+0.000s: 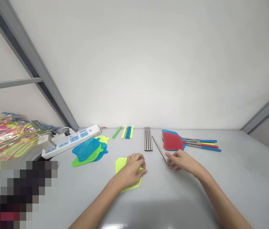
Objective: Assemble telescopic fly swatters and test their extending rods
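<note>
My left hand (132, 169) rests over a yellow-green fly swatter head (121, 163), its fingers curled round the right end and hiding that part. On the right, my right hand (181, 161) pinches the near end of a silver metal rod (158, 147); the rod slants away to the upper left. Just left of it, several similar metal rods (148, 140) lie side by side. Loose swatter heads (86, 150) in blue, green and yellow overlap on the left. Behind them are a green handle grip (117, 132) and a row of yellow and blue handle grips (127, 132).
Complete fly swatters (173, 141) with metal shafts lie stacked at the right. A white power strip (71, 141) with plugs runs along the left edge. Beyond it sits a clear plastic bag (8, 136) of colourful items. A white wall (146, 79) closes off the grey table's back.
</note>
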{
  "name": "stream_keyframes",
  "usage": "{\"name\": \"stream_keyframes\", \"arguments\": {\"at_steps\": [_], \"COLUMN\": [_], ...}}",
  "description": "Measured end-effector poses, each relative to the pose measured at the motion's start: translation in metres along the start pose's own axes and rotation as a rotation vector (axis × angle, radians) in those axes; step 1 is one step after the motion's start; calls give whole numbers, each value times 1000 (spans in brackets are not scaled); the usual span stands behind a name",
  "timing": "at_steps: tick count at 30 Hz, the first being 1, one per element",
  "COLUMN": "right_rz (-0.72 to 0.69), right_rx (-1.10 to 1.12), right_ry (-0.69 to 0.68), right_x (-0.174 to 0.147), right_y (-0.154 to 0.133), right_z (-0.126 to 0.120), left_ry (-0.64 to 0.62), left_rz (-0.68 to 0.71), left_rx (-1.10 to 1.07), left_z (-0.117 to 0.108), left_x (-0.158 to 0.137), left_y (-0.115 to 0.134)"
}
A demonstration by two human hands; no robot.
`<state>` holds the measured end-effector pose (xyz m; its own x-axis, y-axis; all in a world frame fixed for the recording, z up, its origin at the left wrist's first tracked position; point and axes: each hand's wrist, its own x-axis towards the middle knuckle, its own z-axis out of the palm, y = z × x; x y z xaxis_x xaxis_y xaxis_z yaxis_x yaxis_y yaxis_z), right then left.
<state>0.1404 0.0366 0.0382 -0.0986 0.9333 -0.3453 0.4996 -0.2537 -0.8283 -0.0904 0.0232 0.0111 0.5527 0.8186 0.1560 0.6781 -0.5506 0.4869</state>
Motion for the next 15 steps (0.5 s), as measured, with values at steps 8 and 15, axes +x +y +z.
{"name": "stream_keyframes", "arguments": {"at_steps": [8, 15], "right_rz": [-137, -187], "right_rx": [-366, -514], "right_ry": [119, 75], "right_x": [7, 9], "right_y": [10, 14], "right_z": [20, 36], "left_ry": [-3, 8], "left_rz": [4, 6], "left_rx": [-1, 9], "left_z": [1, 1], "left_x": [0, 1], "left_y": [-2, -1]}}
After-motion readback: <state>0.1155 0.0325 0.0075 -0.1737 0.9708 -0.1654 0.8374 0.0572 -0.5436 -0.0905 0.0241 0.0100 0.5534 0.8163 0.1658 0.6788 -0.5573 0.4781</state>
